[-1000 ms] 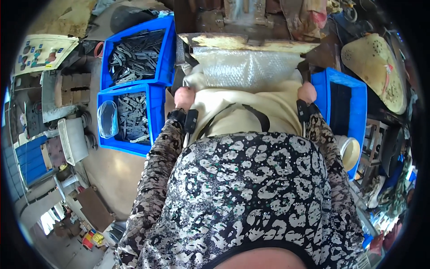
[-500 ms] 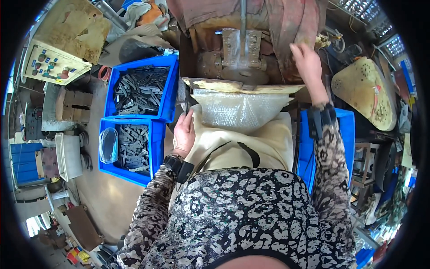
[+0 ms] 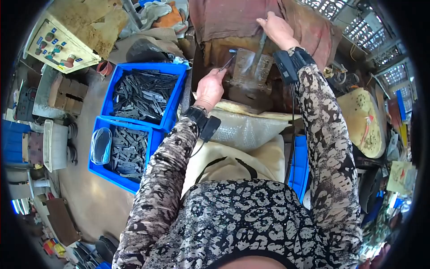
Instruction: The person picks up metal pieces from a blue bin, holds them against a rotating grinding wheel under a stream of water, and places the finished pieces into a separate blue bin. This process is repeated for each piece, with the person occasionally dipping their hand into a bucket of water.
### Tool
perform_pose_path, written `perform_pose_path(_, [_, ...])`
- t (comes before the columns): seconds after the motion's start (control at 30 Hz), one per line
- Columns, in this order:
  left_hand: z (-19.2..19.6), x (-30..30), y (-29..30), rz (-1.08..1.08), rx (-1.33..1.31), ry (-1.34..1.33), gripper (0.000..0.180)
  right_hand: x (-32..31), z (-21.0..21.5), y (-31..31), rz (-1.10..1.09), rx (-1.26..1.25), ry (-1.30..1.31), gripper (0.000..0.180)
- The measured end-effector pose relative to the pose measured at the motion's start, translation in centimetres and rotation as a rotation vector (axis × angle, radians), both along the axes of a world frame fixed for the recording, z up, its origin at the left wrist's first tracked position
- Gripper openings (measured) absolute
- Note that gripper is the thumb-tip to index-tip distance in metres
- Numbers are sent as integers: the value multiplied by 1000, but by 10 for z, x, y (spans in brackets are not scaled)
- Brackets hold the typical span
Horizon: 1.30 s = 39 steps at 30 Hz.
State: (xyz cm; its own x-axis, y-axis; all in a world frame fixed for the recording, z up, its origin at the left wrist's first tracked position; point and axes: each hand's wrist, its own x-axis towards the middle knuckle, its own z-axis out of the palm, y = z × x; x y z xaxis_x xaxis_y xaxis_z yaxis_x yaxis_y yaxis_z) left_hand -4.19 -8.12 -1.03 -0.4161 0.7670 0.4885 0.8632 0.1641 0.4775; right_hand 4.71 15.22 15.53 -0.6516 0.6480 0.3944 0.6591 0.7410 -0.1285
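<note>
My left hand (image 3: 210,89) is closed round a thin dark strip (image 3: 227,64), whose far end points into a rust-brown machine housing. The strip's exact kind cannot be made out. Inside the housing stands a wet-looking metal block (image 3: 245,62), with a small blue-tipped piece (image 3: 232,51) at its upper left. A grey metal pipe (image 3: 260,47) slants down over the block. Above the pipe is my right hand (image 3: 278,30), thumb and forefinger stretched out a little apart, in front of a reddish-brown cloth (image 3: 242,20) draped over the machine.
Two blue crates (image 3: 105,101) on the left hold many dark flat metal pieces. Bubble wrap (image 3: 242,127) hangs below the worn wooden edge (image 3: 280,116), over a cream apron (image 3: 264,159). Another blue crate (image 3: 299,163) stands right. A control box (image 3: 60,47) is far left.
Both hands have moved forward, the right also leftward to above the pipe. My left hand, unfolded beside the apron before, is now closed on the strip. The view has shifted.
</note>
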Motion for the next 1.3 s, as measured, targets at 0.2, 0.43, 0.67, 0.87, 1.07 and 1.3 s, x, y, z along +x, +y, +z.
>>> perform_pose_path(0.2, [9,5,-1,1,0,41,39,-1,8,11,-62,39,-99,49])
perform_pose_path(0.43, [12,9,-2,7,-10,55,37,-1,5,12,-103,66,-124,53])
perform_pose_path(0.67, [13,11,0,28,-44,58,36,-1,9,13,-101,76,-172,54])
perform_pose_path(0.87, [10,7,0,35,-51,74,35,-4,7,17,-62,72,-204,55])
perform_pose_path(1.07, [8,6,1,58,-61,65,34,-11,6,24,-15,43,-195,57])
perform_pose_path(1.3, [6,4,1,75,-91,43,32,-17,10,18,-124,-178,-236,68])
